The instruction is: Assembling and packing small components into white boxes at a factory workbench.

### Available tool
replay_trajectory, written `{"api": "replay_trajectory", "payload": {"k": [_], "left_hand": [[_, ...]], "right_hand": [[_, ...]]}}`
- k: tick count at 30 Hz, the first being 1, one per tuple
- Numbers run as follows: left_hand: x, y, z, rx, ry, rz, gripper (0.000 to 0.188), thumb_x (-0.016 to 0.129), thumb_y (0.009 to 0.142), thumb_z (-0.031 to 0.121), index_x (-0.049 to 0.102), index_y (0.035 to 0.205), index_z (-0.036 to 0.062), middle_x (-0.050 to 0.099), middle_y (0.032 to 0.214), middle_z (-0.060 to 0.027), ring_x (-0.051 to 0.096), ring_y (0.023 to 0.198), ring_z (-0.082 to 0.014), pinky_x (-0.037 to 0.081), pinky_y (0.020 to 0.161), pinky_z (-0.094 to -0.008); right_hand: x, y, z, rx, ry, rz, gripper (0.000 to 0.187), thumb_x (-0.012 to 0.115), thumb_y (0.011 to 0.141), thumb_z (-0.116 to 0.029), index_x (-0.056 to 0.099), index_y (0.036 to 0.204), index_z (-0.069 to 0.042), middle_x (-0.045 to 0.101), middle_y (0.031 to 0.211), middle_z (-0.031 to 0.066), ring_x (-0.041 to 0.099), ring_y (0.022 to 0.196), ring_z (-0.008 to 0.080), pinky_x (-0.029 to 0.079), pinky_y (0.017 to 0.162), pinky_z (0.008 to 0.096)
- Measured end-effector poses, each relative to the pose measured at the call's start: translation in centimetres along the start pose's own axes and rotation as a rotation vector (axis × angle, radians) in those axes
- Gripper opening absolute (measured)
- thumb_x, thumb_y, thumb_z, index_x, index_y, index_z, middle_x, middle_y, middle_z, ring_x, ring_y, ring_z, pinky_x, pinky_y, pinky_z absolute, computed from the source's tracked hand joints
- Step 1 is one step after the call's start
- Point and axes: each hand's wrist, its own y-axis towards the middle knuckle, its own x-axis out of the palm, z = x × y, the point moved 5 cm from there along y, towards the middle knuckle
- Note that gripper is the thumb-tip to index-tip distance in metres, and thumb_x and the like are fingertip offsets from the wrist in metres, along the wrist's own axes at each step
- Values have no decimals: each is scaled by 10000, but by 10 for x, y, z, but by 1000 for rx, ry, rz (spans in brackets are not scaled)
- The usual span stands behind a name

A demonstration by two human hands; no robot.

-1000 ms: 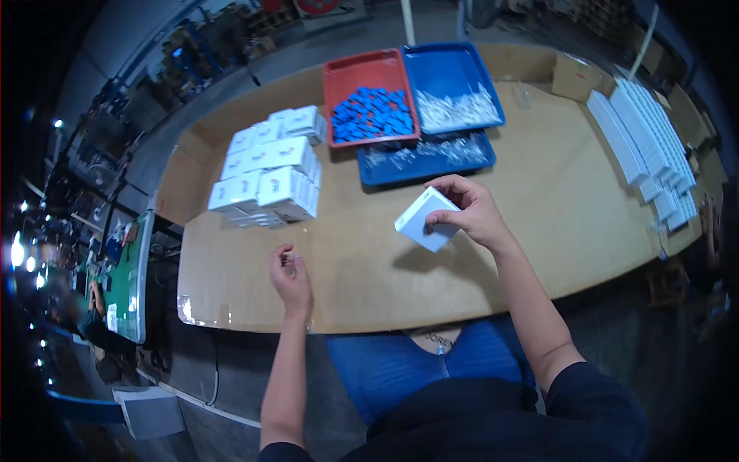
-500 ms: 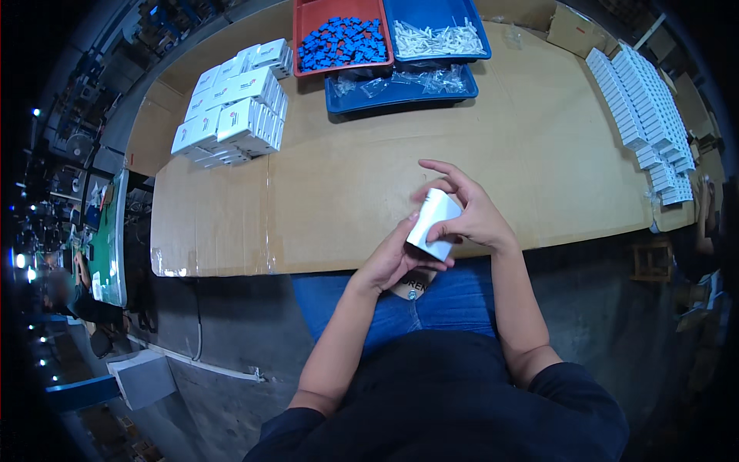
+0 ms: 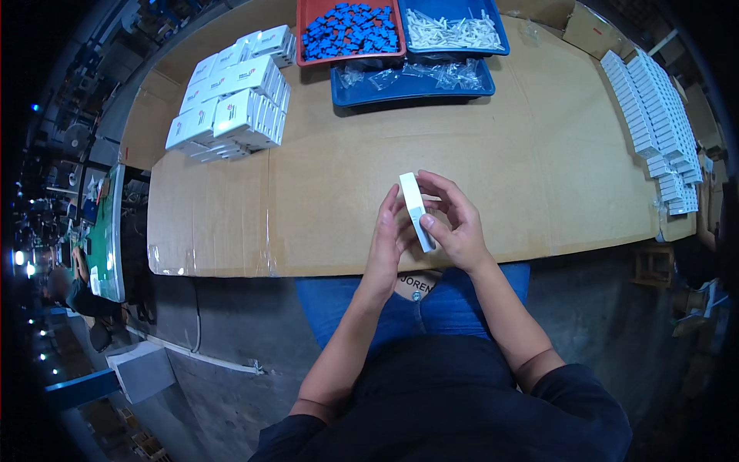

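Above the near edge of the table, a slim white box (image 3: 416,213) is held up with a narrow side facing me. My right hand (image 3: 459,235) grips it, thumb on the near part of its right side and fingers curled round behind. Close along the box's left side is my left hand (image 3: 383,250), its fingers stretched out and apart. Whether the left fingertips touch the box, I cannot tell.
Stacked white boxes (image 3: 231,100) stand at the far left, and rows of small white boxes (image 3: 654,115) at the far right. A red tray (image 3: 352,59) of blue pieces, a blue tray (image 3: 504,48) of white pieces and a lower blue tray (image 3: 412,98) with clear bags sit at the back.
The white box has turned from showing its broad face to showing a narrow side. My left hand has loosened from under it and moved to its left side.
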Motion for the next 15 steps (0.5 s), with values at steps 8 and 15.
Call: {"api": "replay_trajectory", "payload": {"k": [8, 15], "left_hand": [[0, -2, 5, -316, -346, 66, 568, 391, 1091, 540, 493, 1411, 82, 633, 1285, -100, 642, 1186, -215, 549, 986, -396], [3, -9, 6, -288, -299, 71, 584, 379, 1097, 536, 484, 1431, 69, 636, 1271, -97, 644, 1167, -202, 526, 1000, -375]], "right_hand": [[26, 2, -4, -309, -412, -161, 660, 769, 812, -251, 577, 1387, 11, 549, 1438, 244, 592, 1274, 399, 486, 1059, 424], [30, -2, 6, -525, -522, -147, 728, 710, 924, -458, 560, 1424, 50, 566, 1417, 275, 592, 1267, 421, 495, 1043, 462]]}}
